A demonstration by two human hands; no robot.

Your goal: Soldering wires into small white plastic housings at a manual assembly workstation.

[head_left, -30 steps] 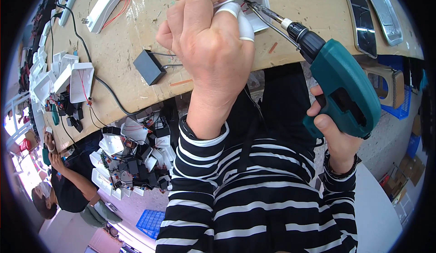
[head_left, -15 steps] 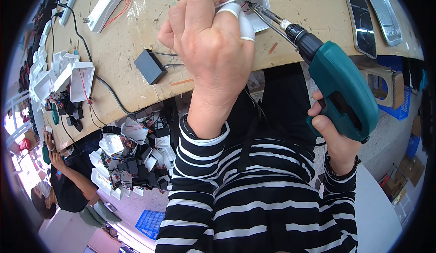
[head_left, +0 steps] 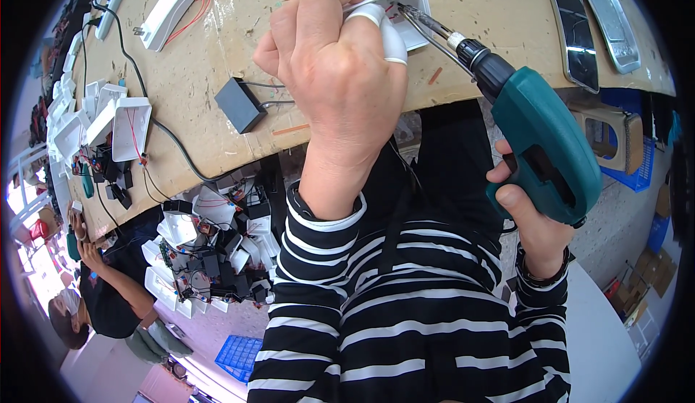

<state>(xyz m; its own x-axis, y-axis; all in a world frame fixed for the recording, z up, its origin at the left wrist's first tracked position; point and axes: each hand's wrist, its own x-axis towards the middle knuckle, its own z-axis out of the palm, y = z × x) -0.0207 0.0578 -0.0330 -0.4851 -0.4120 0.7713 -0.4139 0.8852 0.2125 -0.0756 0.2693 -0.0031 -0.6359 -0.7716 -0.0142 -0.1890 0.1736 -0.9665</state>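
My left hand [head_left: 340,70] is closed around the near side of a white plastic housing [head_left: 416,1], with white finger cots [head_left: 391,37] on the thumb side. The housing is tilted so that its hollow inside shows, with a bit of red wire in it. My right hand [head_left: 532,215] grips the handle of a green pistol-shaped soldering gun [head_left: 550,142], which has a thin feed tube alongside its metal nose. The tip of that nose reaches into the housing; whether it touches anything there I cannot tell.
A black box with leads [head_left: 241,106] lies left of my hand, near a white plug-in housing [head_left: 166,15]. White shells [head_left: 130,131] fill the table's left side. A phone [head_left: 572,30] and a metal tray [head_left: 612,23] lie right. Another person [head_left: 116,287] works at the left.
The soldering gun's tip has shifted very slightly to the right inside the housing. My hands keep almost the same place and grip.
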